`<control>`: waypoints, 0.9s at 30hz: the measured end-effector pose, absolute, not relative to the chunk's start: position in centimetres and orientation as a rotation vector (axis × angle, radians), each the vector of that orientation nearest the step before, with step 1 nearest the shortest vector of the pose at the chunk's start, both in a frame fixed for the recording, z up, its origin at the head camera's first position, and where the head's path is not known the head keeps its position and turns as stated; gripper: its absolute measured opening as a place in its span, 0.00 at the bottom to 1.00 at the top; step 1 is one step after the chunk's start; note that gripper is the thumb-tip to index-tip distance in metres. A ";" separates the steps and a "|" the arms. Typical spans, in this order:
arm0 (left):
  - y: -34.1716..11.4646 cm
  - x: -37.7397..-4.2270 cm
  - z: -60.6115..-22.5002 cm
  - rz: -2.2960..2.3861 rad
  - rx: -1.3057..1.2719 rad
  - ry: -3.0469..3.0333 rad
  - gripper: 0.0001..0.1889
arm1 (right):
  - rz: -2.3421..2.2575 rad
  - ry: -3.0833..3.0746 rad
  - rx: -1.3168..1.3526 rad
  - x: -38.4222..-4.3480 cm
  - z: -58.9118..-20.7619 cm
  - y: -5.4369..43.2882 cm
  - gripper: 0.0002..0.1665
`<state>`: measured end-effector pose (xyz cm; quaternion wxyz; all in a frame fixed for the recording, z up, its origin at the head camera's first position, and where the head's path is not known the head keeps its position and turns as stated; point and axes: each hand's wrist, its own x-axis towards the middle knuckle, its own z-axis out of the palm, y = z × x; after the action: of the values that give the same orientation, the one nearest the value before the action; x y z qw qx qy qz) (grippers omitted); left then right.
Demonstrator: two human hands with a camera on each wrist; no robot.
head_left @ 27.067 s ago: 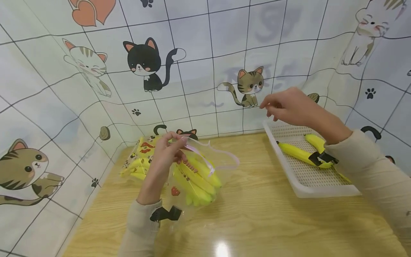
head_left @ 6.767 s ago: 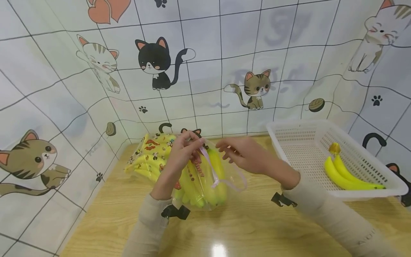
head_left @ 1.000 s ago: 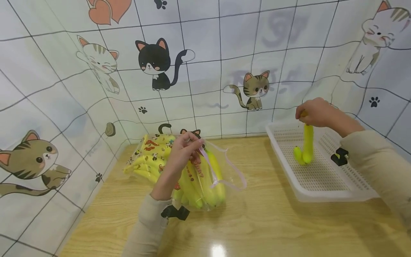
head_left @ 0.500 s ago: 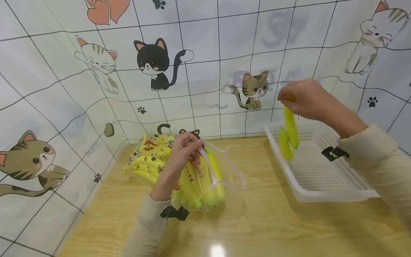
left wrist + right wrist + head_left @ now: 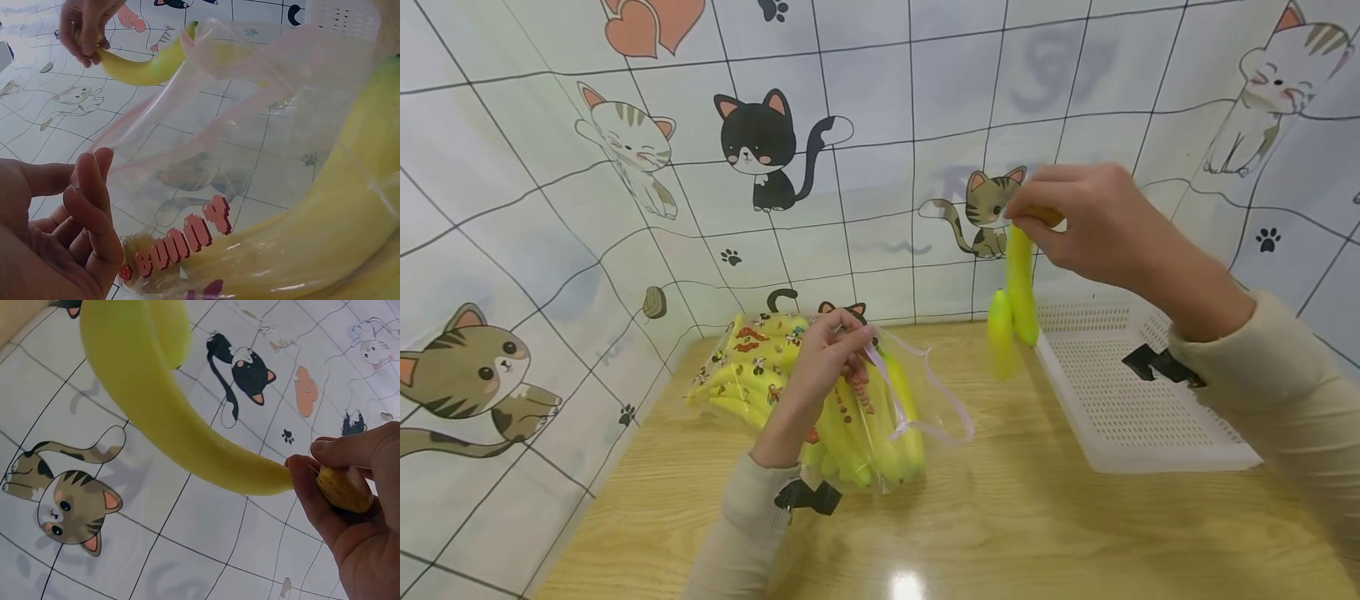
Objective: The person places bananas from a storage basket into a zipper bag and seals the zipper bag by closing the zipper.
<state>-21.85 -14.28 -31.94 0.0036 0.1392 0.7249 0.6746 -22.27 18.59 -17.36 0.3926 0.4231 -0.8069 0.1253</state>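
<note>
My left hand [image 5: 823, 354] pinches the rim of a clear printed plastic bag [image 5: 184, 240] with a pink drawstring [image 5: 958, 412]. Several yellow bananas [image 5: 898, 446] show through its wall. In the left wrist view the bag's mouth gapes. My right hand [image 5: 1093, 221] grips the brown stem end [image 5: 344, 489] of a small bunch of bananas [image 5: 1021, 287]. Two bananas hang from it in the air, between the bag and the white basket. The right wrist view shows one banana large, with the second partly behind it.
Left of the held bag lies another printed clear bag [image 5: 748, 342] packed with bananas. A white perforated plastic basket [image 5: 1172, 460] stands on the right of the wooden table [image 5: 1000, 533]. Cat-patterned cloth [image 5: 880, 192] covers the walls behind and at the sides.
The right hand has lifted the banana bunch out of the basket and carried it left and up. Longer ago, more bananas lay in the basket. The left hand stays at the bag's rim.
</note>
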 end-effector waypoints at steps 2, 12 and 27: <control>-14.3 -21.9 -32.0 2.116 0.436 2.270 0.08 | 0.367 -2.013 1.097 -21.7 -17.1 17.8 0.11; -14.2 -22.0 -32.1 2.106 0.450 2.271 0.09 | 0.471 -1.936 1.172 -19.9 -16.4 14.6 0.06; -14.4 -22.1 -32.0 2.112 0.436 2.279 0.08 | 0.691 -1.649 1.081 -20.3 -19.5 10.1 0.04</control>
<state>-22.08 -14.44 -32.05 0.0018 0.1391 0.7264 0.6730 -20.31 10.06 -19.46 0.5022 0.4474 -0.6824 0.2861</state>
